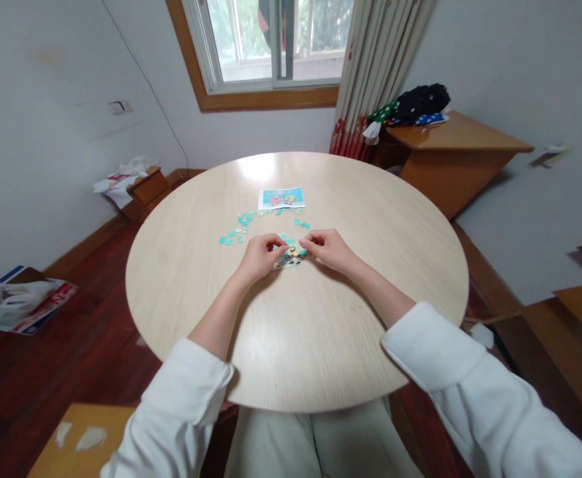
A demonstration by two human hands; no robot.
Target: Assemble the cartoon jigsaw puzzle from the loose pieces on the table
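Between my hands lies a partly joined jigsaw puzzle (291, 259) with yellow, white and turquoise parts. My left hand (265, 255) is at its left side, thumb and fingers pinched together over the pieces. From the right, my right hand (326, 245) pinches at the puzzle's edge. Both hands' fingertips touch or hover at the joined pieces, and what they grip is too small to make out. Loose turquoise puzzle pieces (231, 237) are scattered to the left and beyond. A picture card (281, 198) with pink and yellow figures lies flat behind them.
The round, pale wooden table (281, 345) fills the middle of the view. A brown cabinet (462, 136) with dark cloth (423, 101) on top stands beyond it at right. A cardboard box (84, 438) is on the floor at lower left.
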